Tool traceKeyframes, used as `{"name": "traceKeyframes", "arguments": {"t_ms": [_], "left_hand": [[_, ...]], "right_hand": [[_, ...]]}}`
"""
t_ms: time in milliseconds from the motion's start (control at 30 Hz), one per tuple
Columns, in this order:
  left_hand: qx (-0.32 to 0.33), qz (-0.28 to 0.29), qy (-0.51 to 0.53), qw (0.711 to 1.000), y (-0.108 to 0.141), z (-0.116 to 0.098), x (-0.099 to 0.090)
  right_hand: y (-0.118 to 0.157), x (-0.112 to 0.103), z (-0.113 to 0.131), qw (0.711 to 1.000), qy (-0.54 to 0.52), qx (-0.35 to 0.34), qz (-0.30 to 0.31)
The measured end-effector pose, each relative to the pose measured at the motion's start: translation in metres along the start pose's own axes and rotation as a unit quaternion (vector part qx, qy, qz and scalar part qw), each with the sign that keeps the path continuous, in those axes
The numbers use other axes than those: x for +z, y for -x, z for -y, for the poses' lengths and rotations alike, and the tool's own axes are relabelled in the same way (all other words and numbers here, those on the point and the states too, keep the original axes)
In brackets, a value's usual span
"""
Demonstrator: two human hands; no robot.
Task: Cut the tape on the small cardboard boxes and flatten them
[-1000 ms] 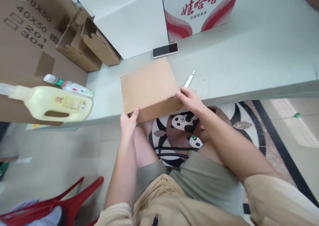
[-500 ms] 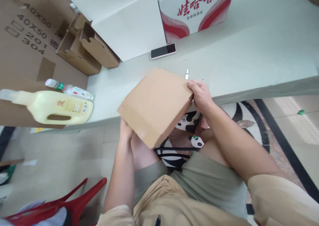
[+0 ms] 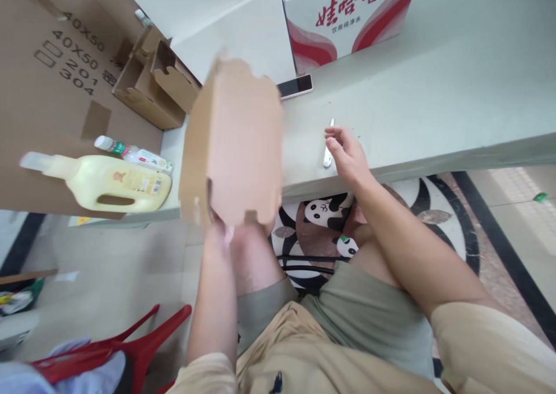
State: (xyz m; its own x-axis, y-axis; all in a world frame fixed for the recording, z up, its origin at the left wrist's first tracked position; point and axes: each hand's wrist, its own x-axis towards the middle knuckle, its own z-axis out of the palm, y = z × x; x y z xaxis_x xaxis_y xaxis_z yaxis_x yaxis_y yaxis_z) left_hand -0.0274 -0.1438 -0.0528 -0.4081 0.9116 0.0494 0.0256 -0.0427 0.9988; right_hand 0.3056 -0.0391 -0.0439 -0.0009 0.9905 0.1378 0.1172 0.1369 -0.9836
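A brown cardboard box [image 3: 245,139], blurred by motion, stands tilted up over the table's front edge. My left hand [image 3: 221,227] grips it at its lower end; most of those fingers are hidden behind the cardboard. To the right, my right hand [image 3: 347,155] is off the box, fingers loosely bent and apart, holding nothing. Just beside and partly under its fingertips lies a slim white utility knife [image 3: 328,157] on the table. Part of a phone [image 3: 299,86] shows behind the box.
White cartons, one with red lettering [image 3: 347,26], stand at the table's back. Small open cardboard boxes [image 3: 150,98] are at left. A pale yellow jug [image 3: 117,182] and a plastic bottle [image 3: 139,155] lie on the left. A red chair [image 3: 139,347] is lower left.
The box has swung left and turned upright in my left hand, showing a notched side. My right hand has let go of it and now hovers by the knife.
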Motion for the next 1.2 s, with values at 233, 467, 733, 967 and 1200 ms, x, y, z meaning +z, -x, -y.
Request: {"name": "traceKeyframes", "arguments": {"t_ms": [233,467,733,967,1200], "left_hand": [[0.023,-0.094,0.014,0.995,0.004,0.007,0.018],[0.078,0.013,-0.216,0.973,0.013,0.002,0.019],[-0.008,-0.059,-0.04,0.997,-0.013,-0.014,0.015],[-0.072,-0.005,0.16,0.984,-0.015,0.001,0.056],[-0.26,0.042,0.333,0.905,-0.004,0.006,0.094]], "right_hand": [[0.001,0.007,-0.006,0.938,-0.233,0.19,0.171],[-0.006,-0.004,-0.014,0.933,-0.21,0.26,0.133],[-0.009,-0.008,0.0,0.915,-0.239,0.272,0.179],[0.011,-0.015,0.02,0.954,-0.209,0.18,0.12],[0.04,-0.062,0.019,0.966,-0.098,0.104,-0.214]]}}
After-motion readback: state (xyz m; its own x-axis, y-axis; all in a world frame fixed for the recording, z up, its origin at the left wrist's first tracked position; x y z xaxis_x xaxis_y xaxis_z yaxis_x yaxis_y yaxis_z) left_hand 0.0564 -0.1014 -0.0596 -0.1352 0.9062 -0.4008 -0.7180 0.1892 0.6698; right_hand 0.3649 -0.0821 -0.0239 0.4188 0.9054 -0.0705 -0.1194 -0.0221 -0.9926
